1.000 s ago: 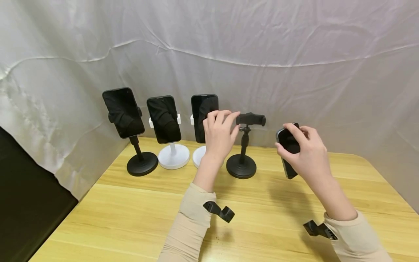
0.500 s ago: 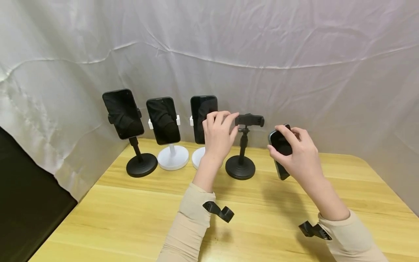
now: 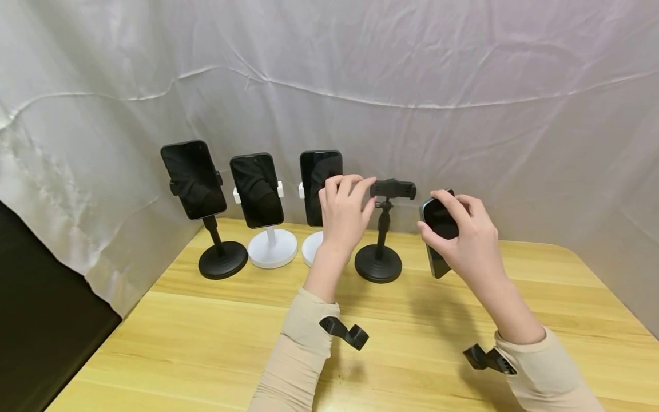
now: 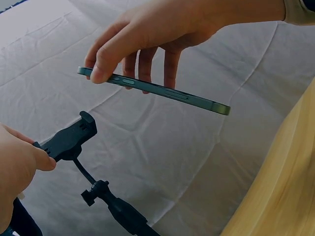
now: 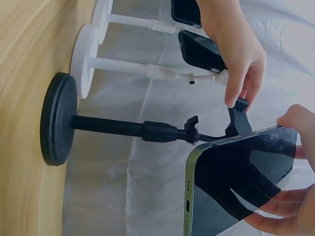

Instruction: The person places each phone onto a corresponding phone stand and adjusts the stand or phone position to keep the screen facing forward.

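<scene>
My right hand (image 3: 472,240) holds a smartphone (image 3: 440,221) by its edges, screen towards me, raised above the table. In the right wrist view that phone (image 5: 231,179) has a greenish frame and a dark, reflective screen. To its left stands a black phone stand (image 3: 378,264) whose clamp (image 3: 393,188) bears no phone. My left hand (image 3: 344,214) pinches the left end of this clamp between thumb and finger, as the left wrist view shows at the clamp (image 4: 69,140). A gap separates the phone from the clamp in that view.
Left of the black stand, two white stands (image 3: 273,248) and another black stand (image 3: 223,259) each carry a phone (image 3: 193,180). The left forearm partly covers the nearer white stand. A grey cloth (image 3: 463,68) hangs behind the wooden table (image 3: 206,343).
My right hand has moved left with the phone, closer to the black stand, and the phone has risen slightly. My left hand has stayed at the clamp.
</scene>
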The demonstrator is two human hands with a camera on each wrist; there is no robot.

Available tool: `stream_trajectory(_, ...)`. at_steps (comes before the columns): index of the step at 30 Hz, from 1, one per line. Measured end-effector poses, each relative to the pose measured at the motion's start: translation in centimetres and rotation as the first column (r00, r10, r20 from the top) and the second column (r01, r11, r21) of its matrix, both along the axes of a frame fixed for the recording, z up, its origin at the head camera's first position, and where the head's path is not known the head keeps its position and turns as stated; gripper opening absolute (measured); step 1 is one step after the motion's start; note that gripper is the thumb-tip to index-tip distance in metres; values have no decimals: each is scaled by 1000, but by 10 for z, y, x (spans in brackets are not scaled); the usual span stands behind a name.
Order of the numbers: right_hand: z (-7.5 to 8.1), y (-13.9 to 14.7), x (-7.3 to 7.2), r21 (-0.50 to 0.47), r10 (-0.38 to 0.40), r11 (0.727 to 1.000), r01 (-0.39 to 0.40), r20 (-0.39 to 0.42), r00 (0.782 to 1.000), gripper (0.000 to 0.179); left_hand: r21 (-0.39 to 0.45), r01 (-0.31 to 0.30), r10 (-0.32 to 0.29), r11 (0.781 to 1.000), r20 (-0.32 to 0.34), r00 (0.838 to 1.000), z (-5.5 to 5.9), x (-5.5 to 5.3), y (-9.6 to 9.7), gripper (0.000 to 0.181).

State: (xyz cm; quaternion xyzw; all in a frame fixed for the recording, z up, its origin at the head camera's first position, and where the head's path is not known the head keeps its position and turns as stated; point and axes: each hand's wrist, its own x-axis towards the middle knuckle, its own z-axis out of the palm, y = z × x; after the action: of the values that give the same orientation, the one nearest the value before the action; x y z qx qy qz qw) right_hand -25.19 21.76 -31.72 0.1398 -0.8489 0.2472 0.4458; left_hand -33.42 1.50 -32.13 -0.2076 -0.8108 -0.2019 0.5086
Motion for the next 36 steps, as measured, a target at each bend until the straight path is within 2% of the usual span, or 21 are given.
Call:
stream_trajectory(21,16,-15,-1,-49,20,999,-22,-33,999,51,7,-2,2,1000,15,1000,0,1,-1,27)
stream_trajectory(31,21,-23,-3,-110,41,993,-48,-67,997,50,-2,0,0,1000,13,1000,-1,1,-1,28)
stream_trajectory(36,23,-28,-4,-139,55,988,-62,-53,997,50,-9,-5,5,1000,-3,1000,0,1,-1,28)
